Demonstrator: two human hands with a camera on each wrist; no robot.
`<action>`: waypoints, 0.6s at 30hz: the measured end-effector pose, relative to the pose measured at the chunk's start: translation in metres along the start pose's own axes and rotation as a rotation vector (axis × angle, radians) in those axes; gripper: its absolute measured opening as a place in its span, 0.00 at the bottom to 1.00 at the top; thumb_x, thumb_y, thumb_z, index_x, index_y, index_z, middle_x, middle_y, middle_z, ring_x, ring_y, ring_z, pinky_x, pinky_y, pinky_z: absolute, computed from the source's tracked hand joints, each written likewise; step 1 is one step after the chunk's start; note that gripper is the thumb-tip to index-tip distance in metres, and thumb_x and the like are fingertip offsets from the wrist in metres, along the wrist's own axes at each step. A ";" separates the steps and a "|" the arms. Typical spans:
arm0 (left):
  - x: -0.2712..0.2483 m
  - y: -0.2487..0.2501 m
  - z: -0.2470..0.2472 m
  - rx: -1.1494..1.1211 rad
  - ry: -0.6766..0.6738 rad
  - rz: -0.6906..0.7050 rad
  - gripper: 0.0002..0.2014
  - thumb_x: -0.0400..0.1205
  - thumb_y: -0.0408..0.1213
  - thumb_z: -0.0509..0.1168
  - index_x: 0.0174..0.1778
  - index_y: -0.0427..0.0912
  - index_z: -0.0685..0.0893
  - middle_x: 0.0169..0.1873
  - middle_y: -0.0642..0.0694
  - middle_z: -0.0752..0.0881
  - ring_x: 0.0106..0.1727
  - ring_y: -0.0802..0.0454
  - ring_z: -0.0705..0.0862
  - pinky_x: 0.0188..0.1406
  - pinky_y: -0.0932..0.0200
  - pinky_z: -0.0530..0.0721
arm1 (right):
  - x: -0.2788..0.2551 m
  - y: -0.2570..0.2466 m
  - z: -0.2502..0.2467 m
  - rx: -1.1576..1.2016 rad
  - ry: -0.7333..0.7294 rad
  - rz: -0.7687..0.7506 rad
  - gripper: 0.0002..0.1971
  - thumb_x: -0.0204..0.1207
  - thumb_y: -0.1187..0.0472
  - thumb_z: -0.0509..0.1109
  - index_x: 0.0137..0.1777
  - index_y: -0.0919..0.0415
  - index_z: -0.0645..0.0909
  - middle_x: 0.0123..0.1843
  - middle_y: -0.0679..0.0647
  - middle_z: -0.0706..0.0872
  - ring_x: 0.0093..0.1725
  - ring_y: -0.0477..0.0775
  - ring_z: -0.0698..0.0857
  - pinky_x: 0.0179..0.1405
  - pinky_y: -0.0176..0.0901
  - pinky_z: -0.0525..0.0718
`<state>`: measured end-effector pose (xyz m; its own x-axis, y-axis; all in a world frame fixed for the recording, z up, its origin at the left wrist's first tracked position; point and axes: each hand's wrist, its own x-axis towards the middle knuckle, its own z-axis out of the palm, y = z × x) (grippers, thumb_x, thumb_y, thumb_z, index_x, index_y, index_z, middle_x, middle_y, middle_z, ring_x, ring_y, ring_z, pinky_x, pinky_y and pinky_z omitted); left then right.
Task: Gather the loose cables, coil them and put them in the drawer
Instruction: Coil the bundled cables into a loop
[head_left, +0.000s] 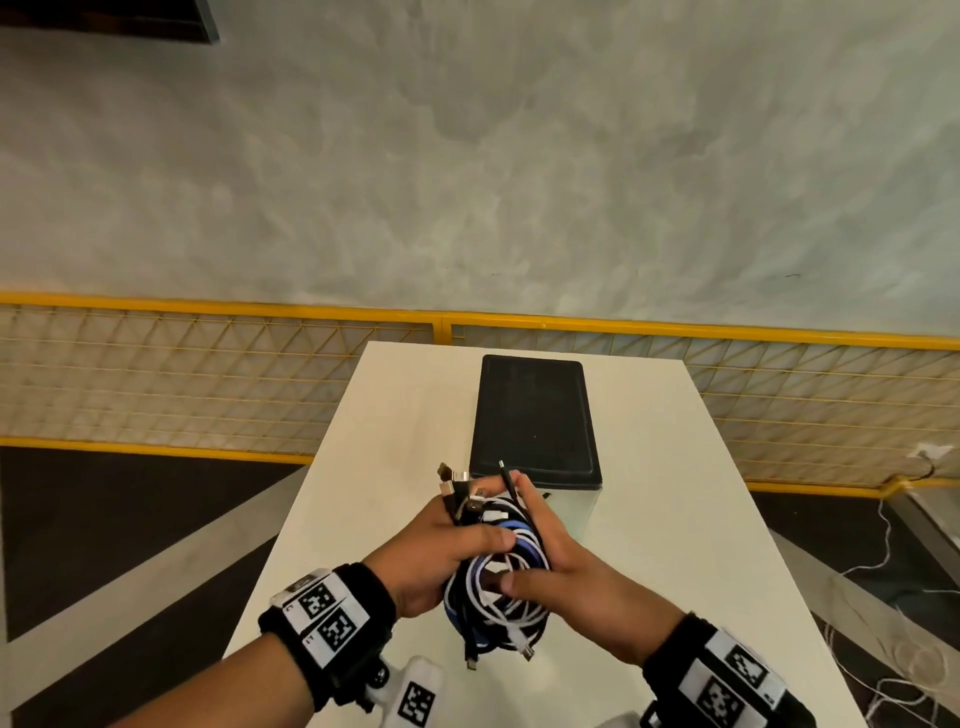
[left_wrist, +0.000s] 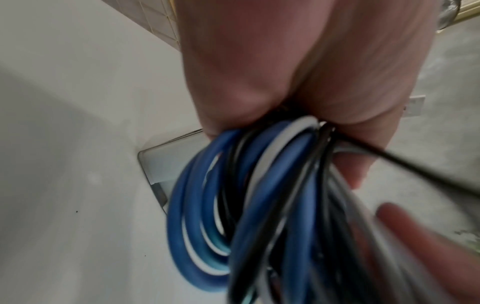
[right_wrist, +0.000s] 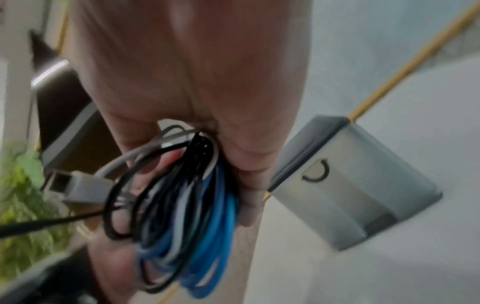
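Blue, white and black cables (head_left: 498, 577) formed one coiled bundle at lower centre of the head view, held above the white table (head_left: 670, 519). The left hand (head_left: 441, 556) had its fingers curled round the bundle's left side; the right hand (head_left: 566, 561) clasped the right side, thumb pressed on the loops. Several plugs stood out at the top and two dangled below. A small drawer unit (head_left: 537, 421) with a dark top sat just beyond the hands, mid-frame. Table edges ran close on both sides of the frame.

Left wrist view: blurred. The left hand (left_wrist: 298, 72) gripped the cables (left_wrist: 233, 205) at the top of the loops, which hung down through frame centre.

Right wrist view: the right hand (right_wrist: 197, 82) pinched the cables (right_wrist: 197, 205); the drawer unit (right_wrist: 350, 181) lay at right, its front apparently closed.

Judgement: light, limp, springy; loops likely to unwind if released. Best held across all strands at one point. The drawer needs one hand freed.
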<state>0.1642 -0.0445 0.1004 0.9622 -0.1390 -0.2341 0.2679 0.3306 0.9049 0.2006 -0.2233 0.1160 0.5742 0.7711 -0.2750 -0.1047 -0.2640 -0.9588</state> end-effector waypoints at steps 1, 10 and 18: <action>0.002 0.001 0.001 0.009 0.021 0.018 0.26 0.75 0.24 0.68 0.69 0.47 0.83 0.60 0.31 0.89 0.60 0.35 0.88 0.62 0.42 0.85 | 0.000 0.000 -0.002 0.076 -0.018 -0.012 0.53 0.75 0.62 0.73 0.84 0.35 0.36 0.74 0.34 0.78 0.73 0.41 0.79 0.75 0.47 0.76; 0.015 0.012 0.011 0.135 0.101 0.089 0.13 0.77 0.23 0.68 0.56 0.37 0.86 0.49 0.33 0.90 0.51 0.39 0.90 0.54 0.45 0.88 | -0.002 -0.007 -0.022 -0.277 -0.126 -0.036 0.74 0.58 0.57 0.89 0.81 0.36 0.25 0.83 0.29 0.54 0.77 0.31 0.69 0.71 0.34 0.76; 0.018 0.004 0.017 0.217 0.192 0.138 0.06 0.80 0.24 0.69 0.50 0.34 0.86 0.43 0.36 0.89 0.48 0.42 0.90 0.53 0.48 0.88 | 0.002 -0.010 -0.014 -0.515 -0.036 0.023 0.79 0.49 0.39 0.87 0.80 0.36 0.21 0.86 0.38 0.29 0.87 0.43 0.46 0.81 0.40 0.64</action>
<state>0.1813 -0.0616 0.1057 0.9858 0.0790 -0.1484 0.1380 0.1241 0.9826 0.2146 -0.2272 0.1258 0.5476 0.7786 -0.3065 0.3014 -0.5253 -0.7958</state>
